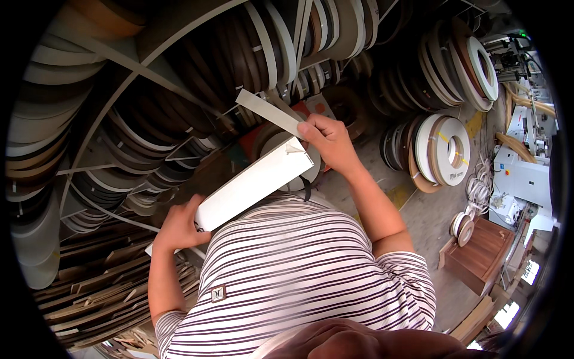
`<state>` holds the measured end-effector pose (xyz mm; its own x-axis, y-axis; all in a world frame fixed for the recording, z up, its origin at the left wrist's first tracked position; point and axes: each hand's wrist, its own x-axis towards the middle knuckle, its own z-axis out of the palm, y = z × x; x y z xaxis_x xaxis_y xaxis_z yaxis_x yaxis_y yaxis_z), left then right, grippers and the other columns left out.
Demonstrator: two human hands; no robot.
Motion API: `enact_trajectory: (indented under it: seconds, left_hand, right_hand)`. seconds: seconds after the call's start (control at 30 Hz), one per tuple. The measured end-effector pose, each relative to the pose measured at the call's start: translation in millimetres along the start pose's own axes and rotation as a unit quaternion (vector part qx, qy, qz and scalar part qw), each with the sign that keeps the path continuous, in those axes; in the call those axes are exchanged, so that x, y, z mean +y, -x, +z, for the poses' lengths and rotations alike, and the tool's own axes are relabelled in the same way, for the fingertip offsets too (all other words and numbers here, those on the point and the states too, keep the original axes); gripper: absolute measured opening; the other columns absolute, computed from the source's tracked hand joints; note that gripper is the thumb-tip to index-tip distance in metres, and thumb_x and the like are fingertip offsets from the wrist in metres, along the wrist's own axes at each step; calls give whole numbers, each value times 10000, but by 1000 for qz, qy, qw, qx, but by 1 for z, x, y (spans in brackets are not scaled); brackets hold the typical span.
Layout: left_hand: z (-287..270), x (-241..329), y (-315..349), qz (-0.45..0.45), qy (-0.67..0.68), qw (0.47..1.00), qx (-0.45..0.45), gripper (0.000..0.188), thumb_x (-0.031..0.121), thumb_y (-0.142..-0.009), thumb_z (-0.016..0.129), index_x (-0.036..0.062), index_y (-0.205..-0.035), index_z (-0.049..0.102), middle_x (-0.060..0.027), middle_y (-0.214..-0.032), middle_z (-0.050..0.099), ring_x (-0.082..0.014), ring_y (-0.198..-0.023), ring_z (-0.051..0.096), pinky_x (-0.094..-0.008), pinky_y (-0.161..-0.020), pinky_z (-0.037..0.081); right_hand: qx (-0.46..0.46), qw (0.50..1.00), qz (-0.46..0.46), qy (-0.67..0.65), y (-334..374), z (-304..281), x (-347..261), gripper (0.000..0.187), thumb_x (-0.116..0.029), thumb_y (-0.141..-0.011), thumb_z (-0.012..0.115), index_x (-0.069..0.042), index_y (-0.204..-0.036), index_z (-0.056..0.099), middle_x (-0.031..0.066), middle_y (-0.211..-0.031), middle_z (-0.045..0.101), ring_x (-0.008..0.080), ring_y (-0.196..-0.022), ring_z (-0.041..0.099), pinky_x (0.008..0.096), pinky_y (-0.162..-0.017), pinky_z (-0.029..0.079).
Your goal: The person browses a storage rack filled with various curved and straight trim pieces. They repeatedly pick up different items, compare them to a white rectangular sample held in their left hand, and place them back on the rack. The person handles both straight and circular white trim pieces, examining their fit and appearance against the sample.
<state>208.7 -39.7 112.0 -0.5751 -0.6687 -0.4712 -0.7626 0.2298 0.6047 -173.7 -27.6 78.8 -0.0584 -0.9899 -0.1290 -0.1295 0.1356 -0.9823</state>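
Note:
A long white board (254, 185) lies slantwise in front of my chest, with a torn-looking patch at its upper right corner. My left hand (178, 224) is closed around its lower left end, thumb over the face. At the other end, my right hand (330, 142) pinches a pale grey strip of edge banding (268, 112) between thumb and fingers. The strip's free end points up and left, toward the racks. Behind the board sits a pale roll (272, 140), partly covered.
Racks with rolls of edge banding (233, 54) fill the left and far side. More rolls (442, 149) stand on the floor at right, near a brown wooden cabinet (478, 248) and a white machine (520, 179). Stacked board offcuts (113, 281) lie at lower left.

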Motion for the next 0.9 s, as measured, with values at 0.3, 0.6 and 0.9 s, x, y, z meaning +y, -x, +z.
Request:
enact_trajectory:
  seconds: [0.3,0.6,0.9]
  left_hand:
    - [0,4,-11,35,8,999,-7,663,254,-577,765,46,-1180,583,-215,-859,685,-436,-845,674,-450,-736,545]
    - [12,5,-42,89,58,994,-24,668,240,-582,768,43,-1192,581,-207,-920,701,-411,-886,692,-426,-777,550]
    - [26,-9,-61,104,35,993,32,695,241,-600,759,53,-1239,561,-223,-917,696,-416,-882,688,-447,-778,543]
  right_hand:
    - [-95,995,-20,-3,14,-14,-24,240,-204,-922,695,-22,-1072,740,38,-909,702,99,-823,636,259,-740,504]
    - [8,996,81,-41,21,-19,-30,265,-222,-921,715,10,-1050,722,46,-871,720,101,-803,643,269,-749,512]
    - [82,973,-208,55,22,-20,-16,433,-51,-774,804,-41,-1193,695,32,-910,596,153,-937,594,299,-898,468]
